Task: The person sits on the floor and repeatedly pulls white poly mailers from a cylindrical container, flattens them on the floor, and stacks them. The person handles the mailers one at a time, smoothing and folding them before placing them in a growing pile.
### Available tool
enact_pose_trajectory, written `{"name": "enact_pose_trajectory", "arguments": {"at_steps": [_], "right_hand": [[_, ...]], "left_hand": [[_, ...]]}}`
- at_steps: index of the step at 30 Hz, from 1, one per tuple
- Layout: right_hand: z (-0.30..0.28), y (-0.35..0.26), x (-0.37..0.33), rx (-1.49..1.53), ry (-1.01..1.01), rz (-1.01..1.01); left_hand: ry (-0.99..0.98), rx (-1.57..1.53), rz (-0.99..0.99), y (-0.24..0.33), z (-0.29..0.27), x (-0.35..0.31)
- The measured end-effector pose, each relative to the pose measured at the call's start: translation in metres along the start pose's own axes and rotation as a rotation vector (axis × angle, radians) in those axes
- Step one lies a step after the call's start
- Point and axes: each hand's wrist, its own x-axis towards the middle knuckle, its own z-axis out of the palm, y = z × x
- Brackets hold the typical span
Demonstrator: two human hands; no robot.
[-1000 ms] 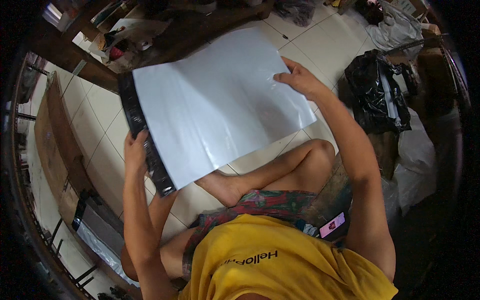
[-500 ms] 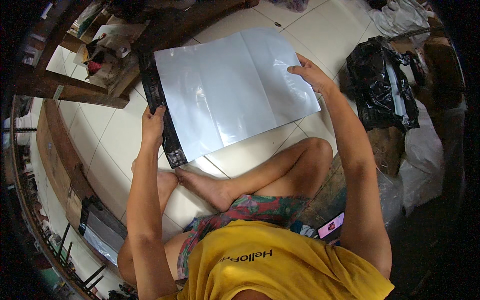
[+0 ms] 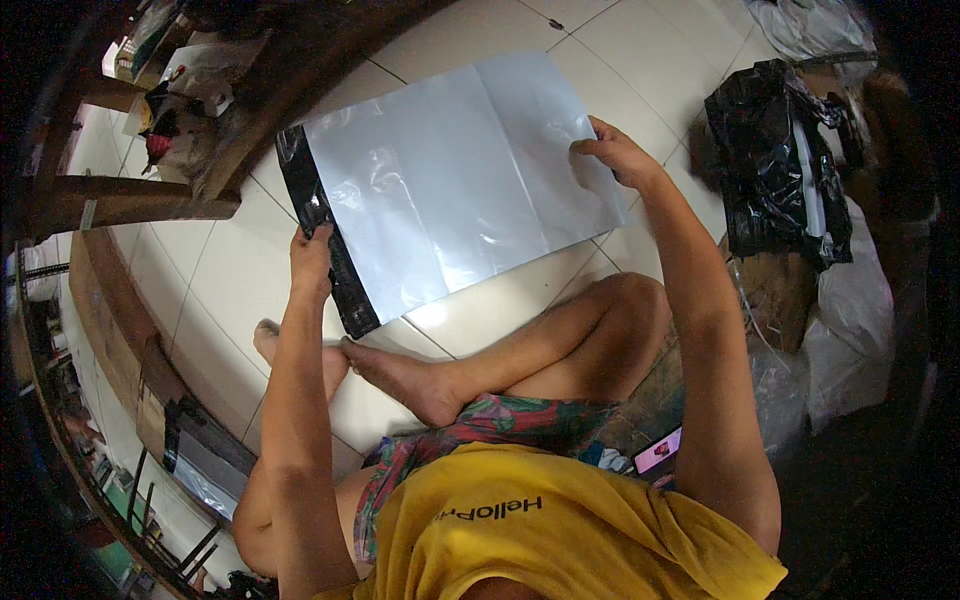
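Observation:
A wide, pale grey-white plastic mailer bag [image 3: 450, 180] with a black strip along its left side is stretched out in front of me, above the tiled floor. My left hand [image 3: 311, 260] grips the black strip near its middle, thumb on top. At the opposite side, my right hand [image 3: 622, 155] pinches the bag's right edge, with the thumb over the sheet and the other fingers mostly behind it. Faint fold lines and glossy creases run across the plastic.
Black plastic bags [image 3: 770, 165] lie in a heap at the right, above translucent plastic [image 3: 850, 310]. A lit phone [image 3: 658, 450] rests by my right hip. Wooden furniture [image 3: 150, 205] stands at the left, with a flat grey-and-black bag [image 3: 205, 470] lower down. White floor tiles [image 3: 190, 270] surround me.
The bag remains held between both hands and has shifted very slightly. Its right edge now bends a little more around my right hand. The view has turned slightly.

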Motion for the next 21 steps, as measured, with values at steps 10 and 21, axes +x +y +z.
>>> {"name": "enact_pose_trajectory", "arguments": {"at_steps": [10, 21], "right_hand": [[-0.015, 0.019, 0.028, -0.612, 0.130, 0.211], [-0.001, 0.001, 0.013, -0.586, 0.122, 0.230]], "left_hand": [[-0.020, -0.015, -0.136, -0.024, -0.019, 0.026], [-0.038, -0.038, -0.232, -0.026, -0.028, 0.041]]}}
